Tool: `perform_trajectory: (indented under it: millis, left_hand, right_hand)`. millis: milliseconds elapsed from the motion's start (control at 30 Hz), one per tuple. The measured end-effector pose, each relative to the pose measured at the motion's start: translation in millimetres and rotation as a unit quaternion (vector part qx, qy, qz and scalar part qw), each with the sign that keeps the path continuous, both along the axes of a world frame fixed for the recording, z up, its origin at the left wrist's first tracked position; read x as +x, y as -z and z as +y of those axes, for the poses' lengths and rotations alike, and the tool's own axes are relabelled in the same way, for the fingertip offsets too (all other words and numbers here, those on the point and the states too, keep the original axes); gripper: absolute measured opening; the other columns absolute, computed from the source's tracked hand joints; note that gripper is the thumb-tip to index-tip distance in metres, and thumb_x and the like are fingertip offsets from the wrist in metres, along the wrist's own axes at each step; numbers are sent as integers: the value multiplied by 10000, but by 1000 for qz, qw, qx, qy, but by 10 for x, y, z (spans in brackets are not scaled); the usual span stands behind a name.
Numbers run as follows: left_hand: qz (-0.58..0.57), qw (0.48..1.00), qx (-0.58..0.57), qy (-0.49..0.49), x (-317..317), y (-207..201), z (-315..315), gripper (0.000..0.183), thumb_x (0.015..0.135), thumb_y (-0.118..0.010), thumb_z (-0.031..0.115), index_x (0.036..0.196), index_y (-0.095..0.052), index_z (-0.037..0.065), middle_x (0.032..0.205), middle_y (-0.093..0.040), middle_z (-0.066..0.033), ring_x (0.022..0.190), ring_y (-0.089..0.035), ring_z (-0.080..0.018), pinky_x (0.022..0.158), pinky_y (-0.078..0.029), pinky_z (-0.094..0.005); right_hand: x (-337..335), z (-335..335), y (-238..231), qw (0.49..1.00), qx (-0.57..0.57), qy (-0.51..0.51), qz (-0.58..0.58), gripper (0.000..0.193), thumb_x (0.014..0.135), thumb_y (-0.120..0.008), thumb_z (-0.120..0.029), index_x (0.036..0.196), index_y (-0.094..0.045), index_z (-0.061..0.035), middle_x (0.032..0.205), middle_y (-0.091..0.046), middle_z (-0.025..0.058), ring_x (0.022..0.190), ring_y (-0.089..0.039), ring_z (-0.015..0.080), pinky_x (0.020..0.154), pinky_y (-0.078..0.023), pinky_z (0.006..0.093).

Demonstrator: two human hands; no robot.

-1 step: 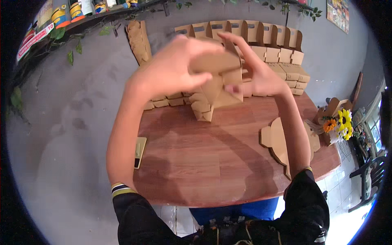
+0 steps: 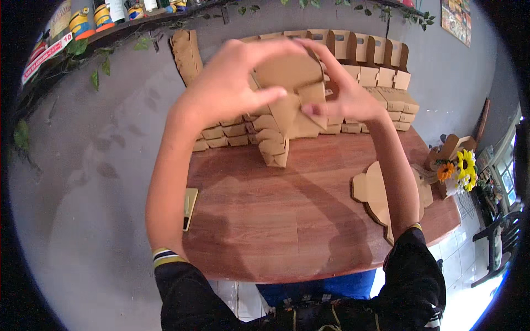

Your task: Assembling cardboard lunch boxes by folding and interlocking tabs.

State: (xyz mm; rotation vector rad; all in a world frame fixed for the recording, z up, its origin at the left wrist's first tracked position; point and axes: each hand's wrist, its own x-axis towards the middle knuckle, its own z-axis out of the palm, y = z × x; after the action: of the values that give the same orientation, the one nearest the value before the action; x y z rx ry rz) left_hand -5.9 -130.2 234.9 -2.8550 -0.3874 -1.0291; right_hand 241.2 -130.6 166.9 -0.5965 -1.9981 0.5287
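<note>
A brown cardboard box [image 2: 284, 113], partly folded, is held up between my two hands above the far side of the table. My left hand [image 2: 234, 83] wraps its left side, fingers stretched along the top edge and thumb across the near face. From the right, my right hand [image 2: 348, 96] holds the box, its fingers at the upper edge and its thumb low near a pointed flap. Motion blurs the fingertips a little. Just below the box, a short row of nested folded boxes [image 2: 273, 151] reaches toward me on the table.
Stacked folded boxes [image 2: 395, 99] line the back of the wooden table [image 2: 265, 220], with a tall nested stack [image 2: 187, 58] against the wall. Flat cardboard blanks [image 2: 375, 190] lie at the right, near artificial flowers [image 2: 465, 163]. A gold-coloured flat object [image 2: 190, 207] is beside my left forearm.
Both hands and the held box have shifted slightly up. The box's lower right flap now shows as a point near my right thumb.
</note>
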Motion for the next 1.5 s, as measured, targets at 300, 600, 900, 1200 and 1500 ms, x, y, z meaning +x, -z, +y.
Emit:
perform_trajectory:
  millis: [300,600,900,1200,1500]
  left_hand:
    - [-297,931,-7,-210,-136,1488,1135,379,911,-715,124,1266,-617,37,1397,-523,-219,1239,-584,-327,941,-533,-390]
    - [-387,894,-186,-127,-29,1801,1403,81,890,-721,24,950,-678,-11,1233,-607,-180,1235,-589,-301,926,-528,-372]
    - [-403,887,-213,-69,-71,1847,1264,115,913,-748,69,981,-714,-18,1407,-515,-189,1289,-550,-252,999,-491,-364]
    - [-436,866,-236,-72,-4,1806,1120,115,891,-765,65,972,-722,-5,1352,-533,-162,1316,-520,-264,982,-526,-401]
    - [-426,887,-157,-88,10,1816,1145,111,895,-758,85,971,-720,12,1368,-491,-175,1278,-539,-295,818,-671,-378]
  right_hand:
    - [-194,1133,-56,975,-167,70,127,1162,726,-891,-388,1594,-144,-189,1375,-537,214,1219,-591,334,863,-585,510]
    - [-325,1590,186,984,-123,104,70,1157,744,-893,-410,1590,-151,-142,1363,-539,242,1282,-529,321,935,-523,444]
    - [-294,1605,393,997,-4,75,-37,1102,714,-930,-362,1520,-219,-116,1487,-366,174,1332,-462,342,1018,-521,456]
    - [-256,1416,440,984,-46,120,-128,831,803,-854,-406,1429,-389,-119,1374,-517,142,1300,-513,296,1020,-513,452]
    - [-287,1282,531,977,6,132,-168,737,838,-782,-501,1407,-464,-158,1405,-544,115,1314,-520,345,1066,-467,508]
